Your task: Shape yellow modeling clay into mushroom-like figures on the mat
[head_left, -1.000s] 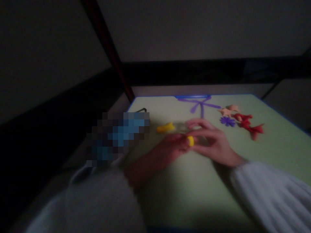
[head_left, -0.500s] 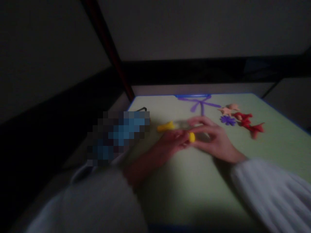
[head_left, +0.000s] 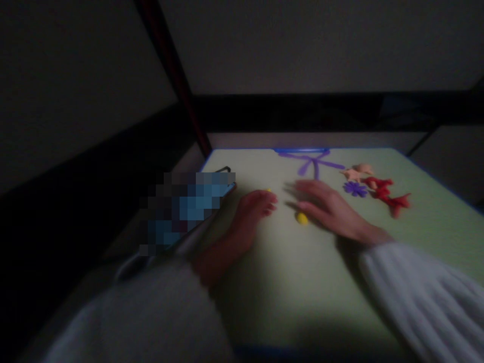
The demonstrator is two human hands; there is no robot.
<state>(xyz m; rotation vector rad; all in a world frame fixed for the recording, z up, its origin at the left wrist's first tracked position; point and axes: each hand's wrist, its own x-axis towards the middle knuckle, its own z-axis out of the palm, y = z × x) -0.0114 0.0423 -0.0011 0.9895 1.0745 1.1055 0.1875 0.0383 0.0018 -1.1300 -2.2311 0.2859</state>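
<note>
My left hand (head_left: 255,214) is closed, its fingers curled low over the table. A bit of yellow modelling clay (head_left: 268,190) peeks out from behind it; the fingers hide whatever they may hold. My right hand (head_left: 328,209) has its fingers stretched out, slightly blurred, and holds nothing. Just below its thumb, a small yellow clay ball (head_left: 302,218) rests on the table.
Purple clay strips (head_left: 314,162) lie at the back of the pale table (head_left: 287,282). To the right are a purple flower shape (head_left: 355,189), peach clay shapes (head_left: 352,174) and red clay pieces (head_left: 397,203). A phone-like device (head_left: 196,201), partly pixelated, stands at the left.
My hands have moved apart. The yellow clay they held together now lies as a ball by my right thumb. My left hand has shifted left, covering most of the other yellow piece.
</note>
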